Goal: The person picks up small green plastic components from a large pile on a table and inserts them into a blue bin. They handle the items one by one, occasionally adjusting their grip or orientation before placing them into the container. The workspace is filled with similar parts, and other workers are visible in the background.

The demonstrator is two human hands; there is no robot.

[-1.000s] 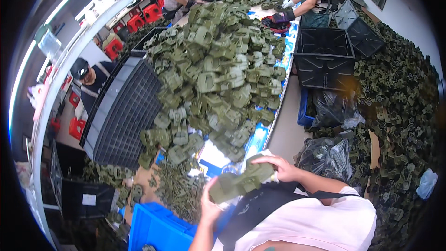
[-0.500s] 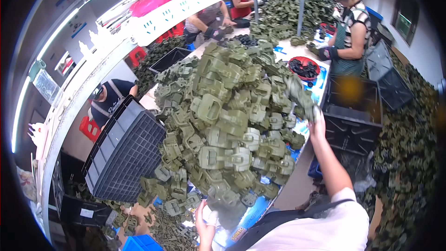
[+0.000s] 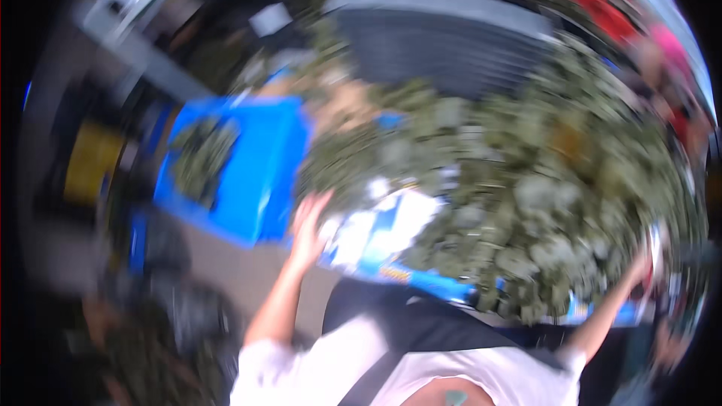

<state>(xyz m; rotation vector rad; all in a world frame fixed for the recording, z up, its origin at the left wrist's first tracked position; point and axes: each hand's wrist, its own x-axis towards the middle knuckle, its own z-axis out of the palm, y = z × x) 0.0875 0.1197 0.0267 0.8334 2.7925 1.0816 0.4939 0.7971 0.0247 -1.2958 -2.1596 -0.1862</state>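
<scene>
The picture is smeared by motion. A large heap of olive-green moulded plastic parts (image 3: pixel 519 210) covers the table in front of me. My left hand (image 3: pixel 307 222) is raised at the table's near left edge, fingers stretched and apart, nothing visible in it. It is close to a blue plastic bin (image 3: pixel 274 150) in which a small cluster of green parts (image 3: pixel 203 158) lies. My right hand (image 3: pixel 643 265) reaches to the heap's right end. Its fingers are too blurred to show whether they hold anything.
Behind the heap a dark grey crate (image 3: pixel 444 37) leans on its side. A white and blue printed sheet (image 3: pixel 383 229) covers the table's near edge. More green parts lie on the floor at lower left (image 3: pixel 143 346). Blurred people and red objects are at far right.
My view has swung to the left, bringing the blue bin toward the middle left. The left hand has moved leftward from the heap's near edge to beside the bin.
</scene>
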